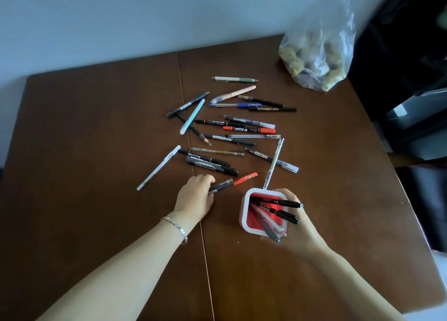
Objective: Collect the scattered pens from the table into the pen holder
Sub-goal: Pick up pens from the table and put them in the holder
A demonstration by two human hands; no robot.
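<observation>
Holder, white outside and red inside, upright on table near front right; several pens inside, two black ones leaning out over right rim, grey ones leaning toward camera. Right hand wrapped around holder's right side, gripping it. Left hand palm down just left of holder, fingers closed on a red-capped pen lying on table. Clear pen slanted with its lower end at holder's far rim. Rest of pens scattered flat across table centre, some overlapping; white pen apart to the left. Bracelet on left wrist. Table dark brown wood with seam down middle. Clear plastic bag with yellowish lumps at far right corner. Pale wall behind; dark furniture to the right.
</observation>
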